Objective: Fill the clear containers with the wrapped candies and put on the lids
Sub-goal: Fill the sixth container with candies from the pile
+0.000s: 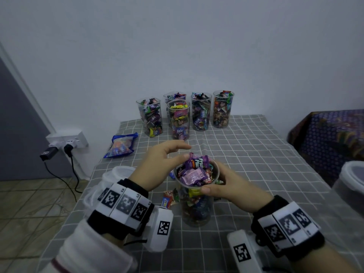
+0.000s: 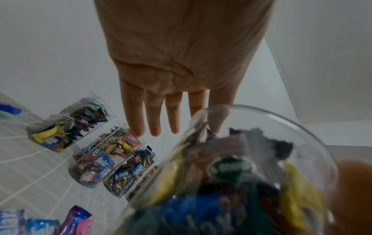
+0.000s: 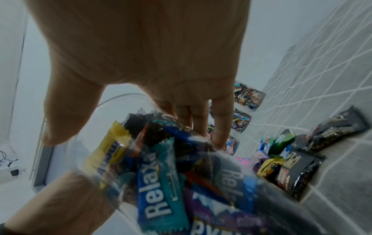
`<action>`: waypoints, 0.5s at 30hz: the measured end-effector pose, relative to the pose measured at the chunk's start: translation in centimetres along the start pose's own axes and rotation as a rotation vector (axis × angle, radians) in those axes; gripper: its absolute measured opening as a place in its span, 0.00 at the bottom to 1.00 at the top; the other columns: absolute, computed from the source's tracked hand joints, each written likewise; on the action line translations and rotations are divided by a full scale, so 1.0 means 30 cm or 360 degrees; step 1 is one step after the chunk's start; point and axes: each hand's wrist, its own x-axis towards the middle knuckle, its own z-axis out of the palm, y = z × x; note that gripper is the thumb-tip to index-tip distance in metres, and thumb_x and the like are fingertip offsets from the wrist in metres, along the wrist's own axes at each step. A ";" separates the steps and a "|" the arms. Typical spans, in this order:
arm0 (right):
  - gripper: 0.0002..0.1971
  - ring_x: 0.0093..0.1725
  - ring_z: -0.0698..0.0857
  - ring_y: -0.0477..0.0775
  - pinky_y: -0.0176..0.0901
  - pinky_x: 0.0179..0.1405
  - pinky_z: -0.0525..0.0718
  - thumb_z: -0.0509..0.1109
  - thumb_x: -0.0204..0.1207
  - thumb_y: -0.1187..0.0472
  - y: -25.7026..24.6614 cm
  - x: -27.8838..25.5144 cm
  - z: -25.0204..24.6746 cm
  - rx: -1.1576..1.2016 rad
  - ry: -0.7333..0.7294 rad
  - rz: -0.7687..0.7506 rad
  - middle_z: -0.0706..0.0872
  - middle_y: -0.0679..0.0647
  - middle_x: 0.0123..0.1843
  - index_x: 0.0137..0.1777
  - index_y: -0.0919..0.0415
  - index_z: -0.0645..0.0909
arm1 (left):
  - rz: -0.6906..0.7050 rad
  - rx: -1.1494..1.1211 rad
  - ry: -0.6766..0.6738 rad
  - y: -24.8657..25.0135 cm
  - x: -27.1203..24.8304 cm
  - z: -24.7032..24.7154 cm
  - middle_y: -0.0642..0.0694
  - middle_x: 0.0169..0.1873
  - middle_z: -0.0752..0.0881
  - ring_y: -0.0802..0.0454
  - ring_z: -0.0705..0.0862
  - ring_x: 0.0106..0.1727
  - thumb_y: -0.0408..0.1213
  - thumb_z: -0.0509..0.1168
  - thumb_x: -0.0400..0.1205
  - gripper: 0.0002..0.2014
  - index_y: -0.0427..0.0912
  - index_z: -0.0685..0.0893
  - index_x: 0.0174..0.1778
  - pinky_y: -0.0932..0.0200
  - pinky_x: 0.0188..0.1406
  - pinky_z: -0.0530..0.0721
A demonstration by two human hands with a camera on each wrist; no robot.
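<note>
Fingers (image 2: 155,117) of the left hand (image 1: 157,166) are held straight and slightly spread, hovering over the mouth of the near clear container (image 1: 197,194), with only the thumb tip seen resting against the purple candy (image 1: 194,162) that crowns the heap. Nothing is pinched by that hand. The right hand (image 1: 228,186) is curled round the container's upper wall from the right, thumb at the near rim, so the vessel is steadied upright on the grey checked tablecloth (image 1: 256,154).

The deciding relation is vertical: the container's long axis stands upright, and the heaped candies rise above its rim, directly beneath the left palm. A press straight down along that axis is judged to be what a lid would need first (the heap would otherwise keep a lid from seating). The left hand is plainly the better placed for it, being above; the right is committed to the side grip.

Lids (image 1: 118,174) are seen as pale translucent discs just left of the left wrist, nearer that hand. Loose candies (image 3: 289,162) lie on the cloth beside the container's base. Five filled containers (image 1: 178,119) are stood at the far edge, none lidded as far as can be told.
</note>
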 end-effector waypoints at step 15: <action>0.36 0.64 0.78 0.33 0.26 0.58 0.77 0.79 0.63 0.56 0.001 -0.032 -0.014 -0.0276 -0.0025 0.0012 0.81 0.37 0.65 0.70 0.39 0.68 | -0.0078 -0.0067 -0.0065 -0.001 -0.062 -0.004 0.67 0.60 0.79 0.71 0.75 0.65 0.51 0.71 0.75 0.15 0.65 0.79 0.57 0.50 0.73 0.73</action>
